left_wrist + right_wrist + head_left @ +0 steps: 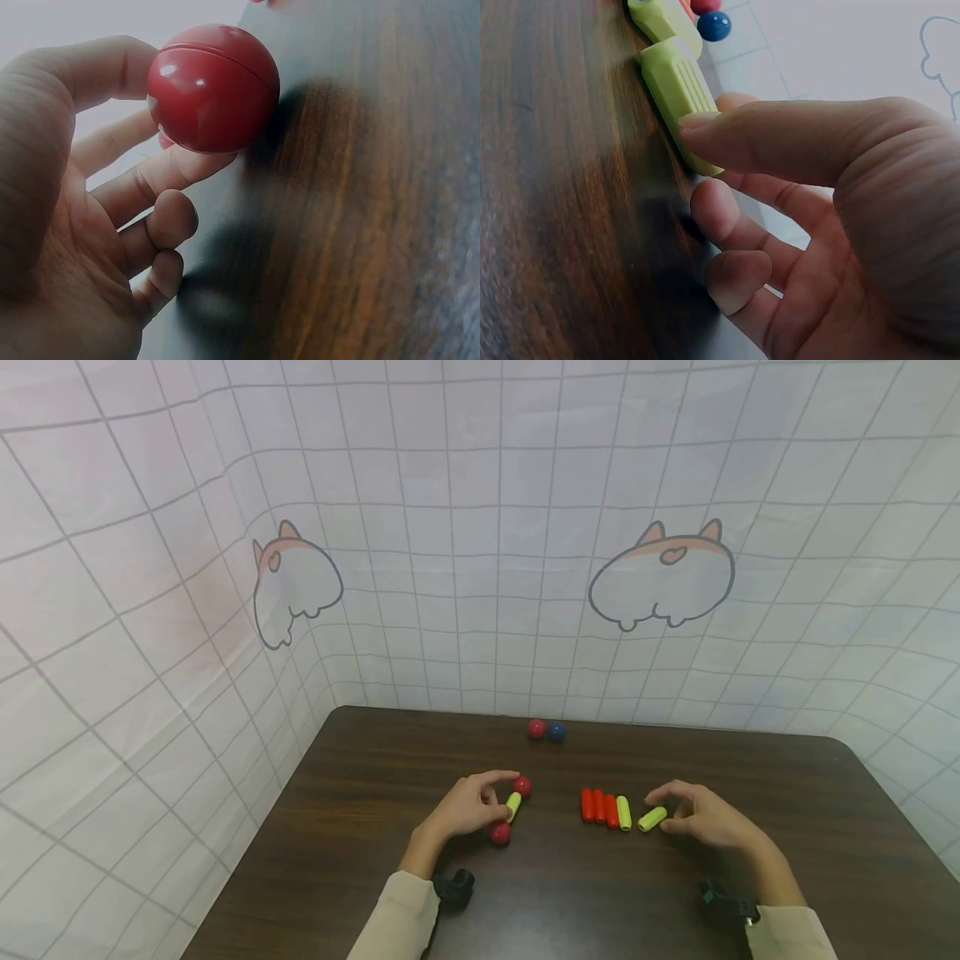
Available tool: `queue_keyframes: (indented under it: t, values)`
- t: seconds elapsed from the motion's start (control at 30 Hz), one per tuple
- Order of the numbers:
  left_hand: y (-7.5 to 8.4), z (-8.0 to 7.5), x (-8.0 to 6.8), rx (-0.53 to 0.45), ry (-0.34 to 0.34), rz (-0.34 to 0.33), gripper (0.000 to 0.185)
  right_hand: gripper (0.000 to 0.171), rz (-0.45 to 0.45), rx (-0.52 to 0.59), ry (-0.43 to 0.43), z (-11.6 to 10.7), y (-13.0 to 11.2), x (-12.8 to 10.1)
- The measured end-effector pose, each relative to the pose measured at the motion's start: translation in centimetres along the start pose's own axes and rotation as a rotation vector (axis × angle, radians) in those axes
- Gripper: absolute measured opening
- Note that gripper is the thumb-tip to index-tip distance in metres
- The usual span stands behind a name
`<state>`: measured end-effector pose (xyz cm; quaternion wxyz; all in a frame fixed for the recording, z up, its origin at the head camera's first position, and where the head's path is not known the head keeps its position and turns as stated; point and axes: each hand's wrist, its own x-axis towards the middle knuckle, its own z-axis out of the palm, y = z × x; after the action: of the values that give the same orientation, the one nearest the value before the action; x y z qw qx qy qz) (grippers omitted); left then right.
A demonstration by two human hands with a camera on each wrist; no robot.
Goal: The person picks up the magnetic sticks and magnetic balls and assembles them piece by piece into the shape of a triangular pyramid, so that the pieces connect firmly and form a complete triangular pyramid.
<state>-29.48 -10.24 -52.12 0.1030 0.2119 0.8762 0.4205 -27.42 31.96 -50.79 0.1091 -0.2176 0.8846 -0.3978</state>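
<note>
Gridded white backdrop (502,468), dark wood-grain table (570,893), hands (465,806) (707,817) at yellow sticks (651,820)

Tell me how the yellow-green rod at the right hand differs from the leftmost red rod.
In the head view, the yellow-green rod slants, while the leftmost red rod runs almost straight up the picture. The right hand holds the yellow-green rod between thumb and finger; no hand touches the leftmost red rod. Both are narrow, elongated pieces.

This is a screened-off tabletop workspace, with gridded, cartoon-printed white sheeting (495,468) behind and beside a dark wood-grain table (367,777).
</note>
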Motion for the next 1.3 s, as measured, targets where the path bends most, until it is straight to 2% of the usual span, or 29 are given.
queue_keyframes:
  t: [0.3, 0.53, 0.83, 1.13, 1.3]
  values:
    - [0.1, -0.1, -0.1, -0.018, 0.000, -0.001, 0.055, 0.034, -0.018, -0.014, -0.035, -0.2, 0.4, -0.1]
    - [0.2, -0.1, -0.1, -0.019, -0.002, 0.000, 0.055, 0.032, 0.006, -0.027, -0.035, -0.4, 0.3, -0.1]
    - [0.1, -0.1, -0.1, -0.017, -0.003, -0.001, 0.056, 0.036, 0.035, 0.020, 0.047, -0.6, -0.3, -0.3]
    - [0.0, -0.1, -0.1, -0.011, -0.002, -0.007, 0.056, 0.037, -0.077, 0.086, 0.093, -0.1, -2.3, 0.1]
    - [0.0, -0.1, -0.1, -0.016, -0.001, -0.002, 0.055, 0.038, -0.087, 0.122, 0.081, 0.5, -2.8, 0.6]
